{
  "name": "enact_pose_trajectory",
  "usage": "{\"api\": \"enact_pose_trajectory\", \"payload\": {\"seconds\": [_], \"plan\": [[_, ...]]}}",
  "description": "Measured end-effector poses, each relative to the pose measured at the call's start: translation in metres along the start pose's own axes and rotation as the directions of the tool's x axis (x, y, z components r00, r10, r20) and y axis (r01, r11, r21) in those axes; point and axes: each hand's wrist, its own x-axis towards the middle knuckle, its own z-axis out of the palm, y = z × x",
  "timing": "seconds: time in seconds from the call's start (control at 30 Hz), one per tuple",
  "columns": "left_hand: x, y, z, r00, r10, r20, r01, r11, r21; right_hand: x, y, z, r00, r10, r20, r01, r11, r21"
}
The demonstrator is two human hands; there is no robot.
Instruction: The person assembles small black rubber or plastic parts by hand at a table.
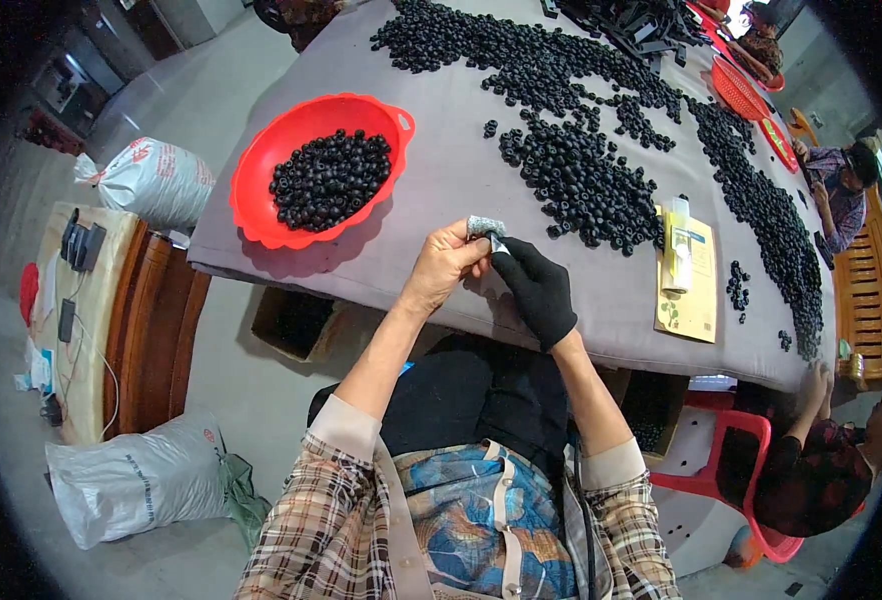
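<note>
My bare left hand (443, 265) and my right hand (538, 292), in a black glove, meet over the table's near edge. Grey wrapping (485, 227) covers a fingertip of the left hand. Both hands are closed, fingertips together, around something small; a dark bit and a pale, shiny bit show between them, too small to name. To the left of the hands sits a red scalloped plastic basin (251, 190) holding a heap of small black ring-shaped parts (331, 178). More loose black parts (586, 185) lie in a pile beyond the right hand.
Black parts spread over the grey cloth-covered table (441, 120). A yellow packet (699, 315) lies at right under a clear roll (677, 250). Boxes stand under the table. White sacks (141, 480) and a wooden cabinet (151, 330) are left; co-workers (846, 195) sit right.
</note>
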Motion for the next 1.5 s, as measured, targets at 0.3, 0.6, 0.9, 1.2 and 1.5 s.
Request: {"api": "enact_pose_trajectory", "payload": {"seconds": [0.3, 0.6, 0.9, 1.2, 1.5], "plan": [[0.001, 0.000, 0.002, 1.000, 0.018, 0.000, -0.018, 1.000, 0.013, -0.001, -0.002, -0.002, 0.999, -0.032, -0.007, 0.032, 0.999, -0.004], [-0.001, 0.001, 0.005, 1.000, 0.003, -0.019, -0.002, 0.999, 0.050, -0.002, -0.002, -0.003, 1.000, -0.028, -0.007, 0.027, 0.995, -0.095], [-0.002, -0.001, 0.001, 0.999, 0.024, -0.028, -0.021, 0.992, 0.121, 0.000, -0.002, -0.002, 1.000, 0.016, 0.027, -0.015, 0.999, -0.047], [-0.004, 0.003, 0.005, 0.999, 0.009, -0.031, -0.004, 0.987, 0.159, 0.005, 0.004, -0.009, 0.993, -0.080, 0.092, 0.093, 0.984, -0.150], [-0.003, -0.003, 0.004, 0.998, 0.037, -0.041, -0.037, 0.999, 0.021, -0.004, 0.003, -0.007, 0.989, -0.136, 0.061, 0.138, 0.990, -0.030]]}}
